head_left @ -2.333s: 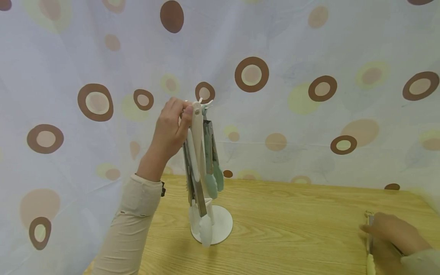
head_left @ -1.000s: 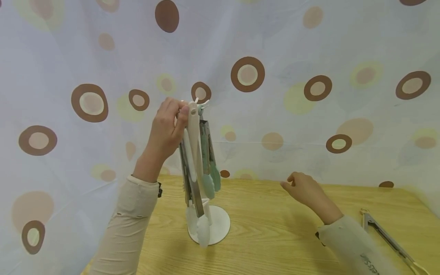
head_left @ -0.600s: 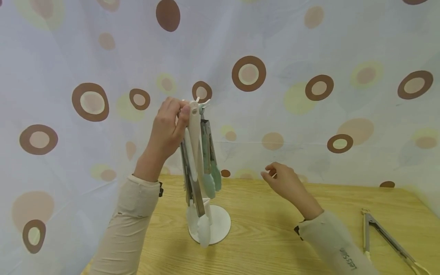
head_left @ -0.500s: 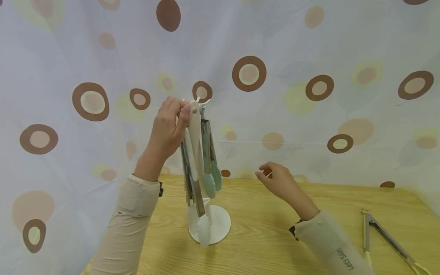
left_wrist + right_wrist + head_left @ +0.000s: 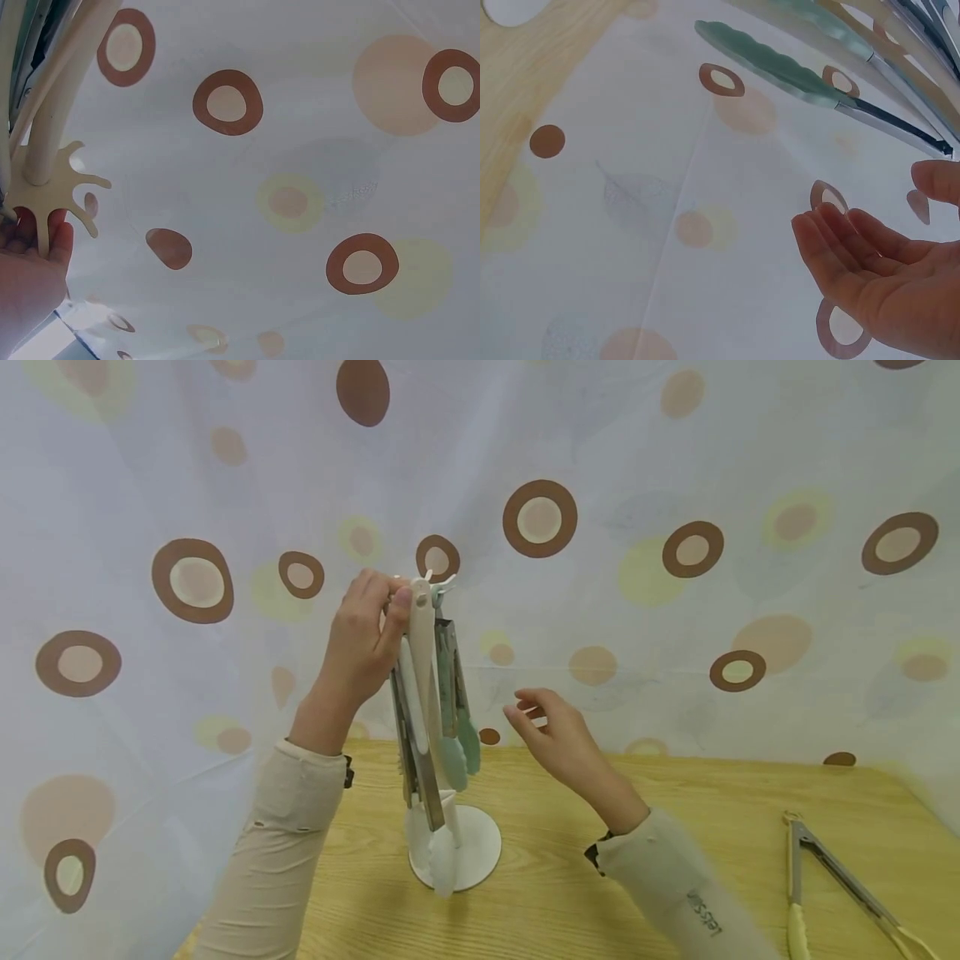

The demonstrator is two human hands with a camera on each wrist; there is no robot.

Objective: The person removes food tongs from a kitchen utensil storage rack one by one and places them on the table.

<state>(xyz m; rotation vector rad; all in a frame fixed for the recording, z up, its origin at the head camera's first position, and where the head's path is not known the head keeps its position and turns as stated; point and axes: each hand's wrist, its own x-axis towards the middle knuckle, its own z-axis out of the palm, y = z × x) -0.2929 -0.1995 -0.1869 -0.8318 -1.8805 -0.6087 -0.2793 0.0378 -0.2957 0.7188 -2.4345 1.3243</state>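
Observation:
A white hanging stand [image 5: 483, 853] with a round base stands on the table, several tongs hanging from its hooks. My left hand [image 5: 363, 631] holds the top of the stand; the left wrist view shows its fingers around one arm of the branched hook head [image 5: 56, 193]. White-tipped tongs [image 5: 442, 864] hang at the front. On the stand's right side hang green-tipped tongs [image 5: 468, 745], large in the right wrist view. To their right my right hand [image 5: 558, 739] hovers in the air, fingers loosely bent and thumb apart, holding nothing.
Tongs with pale yellow tips [image 5: 840, 868] lie spread on the right part of the wooden table [image 5: 570, 893]. A patterned curtain [image 5: 600, 610] hangs behind and along the left side.
My right hand has let go of the yellow-tipped tongs on the table and moved left and up to near the green-tipped tongs. My left hand stays on the stand's top.

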